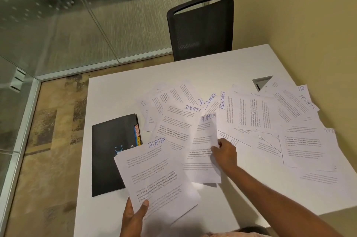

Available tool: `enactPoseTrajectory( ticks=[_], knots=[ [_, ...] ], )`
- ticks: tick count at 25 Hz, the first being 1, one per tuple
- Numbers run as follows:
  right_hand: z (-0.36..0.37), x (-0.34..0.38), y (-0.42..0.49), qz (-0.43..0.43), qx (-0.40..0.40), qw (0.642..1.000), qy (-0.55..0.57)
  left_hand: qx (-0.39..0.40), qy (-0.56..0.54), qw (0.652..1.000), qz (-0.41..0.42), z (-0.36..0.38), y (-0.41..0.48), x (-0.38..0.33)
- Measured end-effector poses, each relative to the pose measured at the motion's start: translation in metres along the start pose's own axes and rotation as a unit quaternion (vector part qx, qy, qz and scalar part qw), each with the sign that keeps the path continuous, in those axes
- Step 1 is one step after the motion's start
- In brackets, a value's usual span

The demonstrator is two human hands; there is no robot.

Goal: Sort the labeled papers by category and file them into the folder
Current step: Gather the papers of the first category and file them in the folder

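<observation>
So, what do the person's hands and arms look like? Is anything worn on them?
Both are bare: the left hand and the right hand have no gloves and no visible rings. The right forearm shows no sleeve, watch or bracelet. Of the left arm only the wrist shows, also uncovered. Pinkish fabric at the bottom edge may be clothing.

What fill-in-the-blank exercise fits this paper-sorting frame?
1. The left hand holds a white printed sheet headed ____.
2. The right hand has its grip on a second white sheet headed ____.
3. The flat black folder lies to the ____ of the spread white papers.
4. The mesh-backed chair beyond the white table is ____.
Missing words: ADMIN; ADMIN; left; black.
</observation>
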State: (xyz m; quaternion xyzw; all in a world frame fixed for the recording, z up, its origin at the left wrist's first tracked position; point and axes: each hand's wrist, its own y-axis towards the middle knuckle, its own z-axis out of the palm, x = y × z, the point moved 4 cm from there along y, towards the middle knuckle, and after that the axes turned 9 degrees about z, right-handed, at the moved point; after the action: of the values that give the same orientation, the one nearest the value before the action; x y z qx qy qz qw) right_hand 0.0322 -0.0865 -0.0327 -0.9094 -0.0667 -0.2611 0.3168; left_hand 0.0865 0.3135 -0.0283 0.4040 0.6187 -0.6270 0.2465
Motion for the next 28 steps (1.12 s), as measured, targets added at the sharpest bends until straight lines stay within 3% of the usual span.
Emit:
enactPoseTrajectory(
  ticks=[8,13,19,28],
  knots=[
    [-0.114,-0.001,-0.024,-0.031,-0.020,0.988,0.148,0.043,-0.040,0.998,-0.007,0.023,-0.003,-0.016],
    [-0.152,-0.016,-0.018,0.013,0.069,0.960,0.269,0.060,-0.059,0.996,0.004,0.039,-0.004,-0.028],
    [-0.117,-0.031,-0.032,0.022,0.178,0.941,0.285,0.089,-0.069,0.994,-0.003,0.059,-0.005,-0.038],
    [-0.061,-0.033,-0.043,0.047,0.289,0.928,0.230,0.211,-0.068,0.975,-0.007,0.094,-0.025,-0.070]
  ],
)
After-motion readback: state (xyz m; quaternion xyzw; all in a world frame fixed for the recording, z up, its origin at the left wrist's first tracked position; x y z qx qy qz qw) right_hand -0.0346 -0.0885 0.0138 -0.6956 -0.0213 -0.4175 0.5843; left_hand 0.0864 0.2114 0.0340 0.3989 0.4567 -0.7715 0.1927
